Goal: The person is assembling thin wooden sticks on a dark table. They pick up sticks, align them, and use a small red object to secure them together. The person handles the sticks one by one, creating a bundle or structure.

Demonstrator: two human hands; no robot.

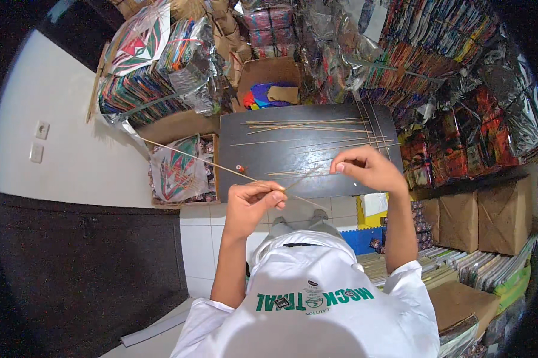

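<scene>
My left hand (248, 206) pinches thin bamboo sticks between thumb and fingers, where two of them cross. One long stick (197, 158) runs from this pinch out to the upper left; its other end slants down to the right, above my lap. A second, shorter-looking stick (300, 180) points up and right from my fingertips. My right hand (371, 170) hovers over the table's near right part, thumb and fingers pressed together; whatever lies between them is too fine to make out. Below both hands is a dark table (263, 158) with several loose sticks (307, 126) and a small red-and-white thread spool (240, 169).
An open box (214, 161) at the table's left holds a printed kite-like sheet (176, 170). Wrapped stacks of colourful folded sheets (143, 89) rise behind. Another open carton (272, 74) stands at the far edge. Brown cartons (457, 221) and flat stacks line the right.
</scene>
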